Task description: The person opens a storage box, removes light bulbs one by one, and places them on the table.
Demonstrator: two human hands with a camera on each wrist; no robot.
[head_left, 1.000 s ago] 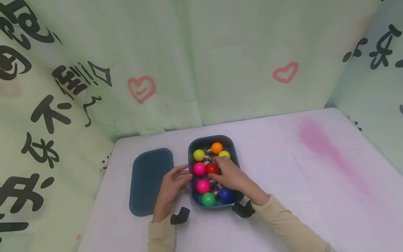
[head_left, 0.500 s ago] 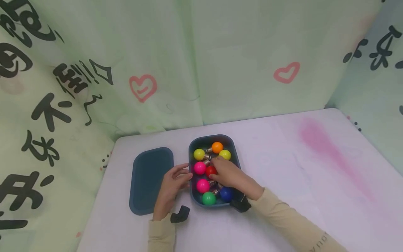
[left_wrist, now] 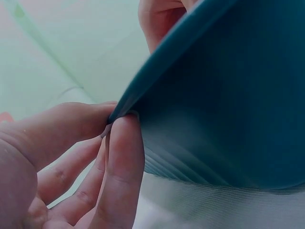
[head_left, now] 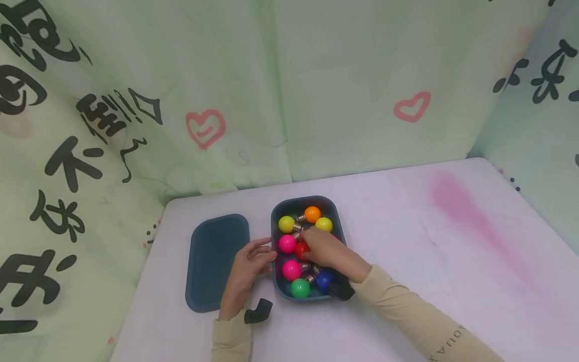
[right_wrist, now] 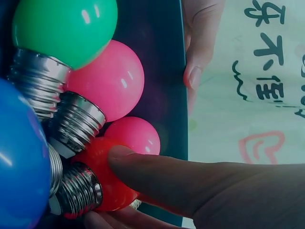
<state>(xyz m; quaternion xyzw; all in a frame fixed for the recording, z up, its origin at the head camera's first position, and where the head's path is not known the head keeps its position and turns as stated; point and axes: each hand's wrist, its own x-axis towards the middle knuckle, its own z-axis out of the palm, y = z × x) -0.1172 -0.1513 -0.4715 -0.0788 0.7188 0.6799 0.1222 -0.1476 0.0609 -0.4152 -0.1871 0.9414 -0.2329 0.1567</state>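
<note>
In the head view my left hand (head_left: 246, 266) is at the left side of a dark blue-grey box (head_left: 307, 199). The left wrist view shows its thumb and a finger pinching the box's rim (left_wrist: 125, 106). My right hand (head_left: 330, 249) reaches down into the box. Its thumb and fingers pinch a red light bulb (right_wrist: 114, 186), whose metal screw base points away from the thumb. Round it lie two pink bulbs (head_left: 291, 270), a green bulb (head_left: 300, 288), a blue bulb (head_left: 323, 279), two yellow bulbs (head_left: 286, 223) and an orange bulb (head_left: 312, 214). The right hand hides part of the box.
A flat dark blue-grey lid or tray (head_left: 217, 264) lies left of the box on the white tabletop (head_left: 407, 226). Black mounts (head_left: 258, 311) stick out from both wrists. Behind the table hangs a pale green cloth (head_left: 334, 100) with drawn hearts and characters.
The right hand has shifted slightly left and nearer to me, deeper over the red light bulb, which has moved a little the same way. The left hand stays at the box's side.
</note>
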